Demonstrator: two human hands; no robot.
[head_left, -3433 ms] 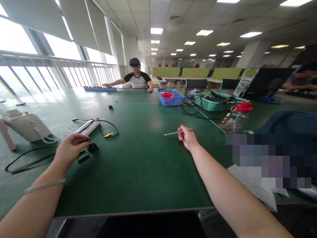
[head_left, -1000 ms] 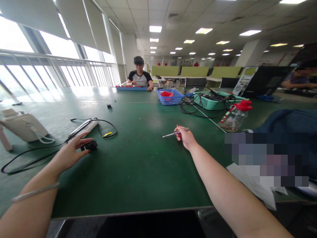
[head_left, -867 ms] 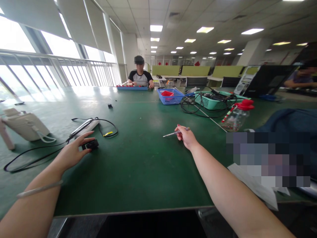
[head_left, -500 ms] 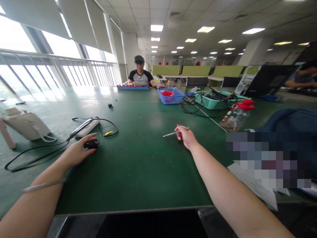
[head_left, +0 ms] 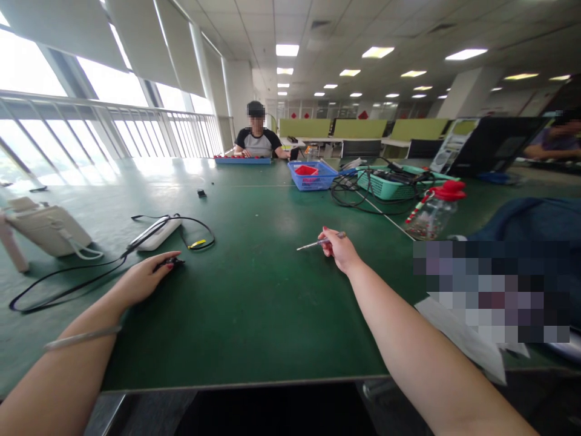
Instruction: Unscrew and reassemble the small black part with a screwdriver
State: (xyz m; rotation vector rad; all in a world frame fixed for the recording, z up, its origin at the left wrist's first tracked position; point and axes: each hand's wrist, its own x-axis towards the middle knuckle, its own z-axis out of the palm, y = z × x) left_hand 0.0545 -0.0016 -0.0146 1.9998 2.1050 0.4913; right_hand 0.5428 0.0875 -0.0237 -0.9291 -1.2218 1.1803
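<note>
My left hand (head_left: 144,278) is closed over a small black part (head_left: 175,262) at the table's left side. Thumb and fingers cover most of it, so its kind cannot be made out. Over the middle of the green table (head_left: 254,315), my right hand (head_left: 334,247) grips a slim screwdriver (head_left: 313,244) by its handle. Its metal shaft points left, toward my other hand, and the two hands are well apart. Just beyond my left hand lies a white power bank-like block (head_left: 158,235) with a black cable (head_left: 72,292) looped around it.
Farther off sits another small black piece (head_left: 201,194). A blue basket (head_left: 313,178), a green basket (head_left: 385,186) with tangled cables and a red-lidded bottle (head_left: 433,212) stand back right. White paper (head_left: 463,339) lies right. A person (head_left: 256,140) sits opposite behind a blue tray (head_left: 242,160).
My left fingers have closed further around the black part, which now shows less and looks turned flatter. My right hand and the screwdriver have barely moved.
</note>
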